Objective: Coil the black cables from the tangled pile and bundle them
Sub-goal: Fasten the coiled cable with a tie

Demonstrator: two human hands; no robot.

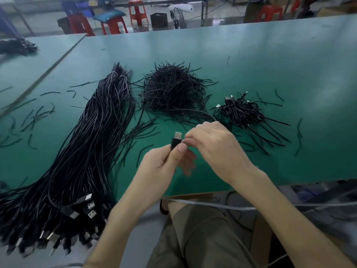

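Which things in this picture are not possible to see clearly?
All in the head view:
- Cable path inside the right hand: hidden by its back.
- USB plug body: covered by left hand fingers.
- Cable bundle plug ends: blurred, cut by left edge.
- Dark heap, far left: blurred.

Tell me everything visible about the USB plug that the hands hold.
The USB plug has a silver metal tip and a black, plastic-looking body. It stands nearly upright above the green table. The left hand pinches its body, thumb in front; the right hand, curled beside it, seems to hold its cable.
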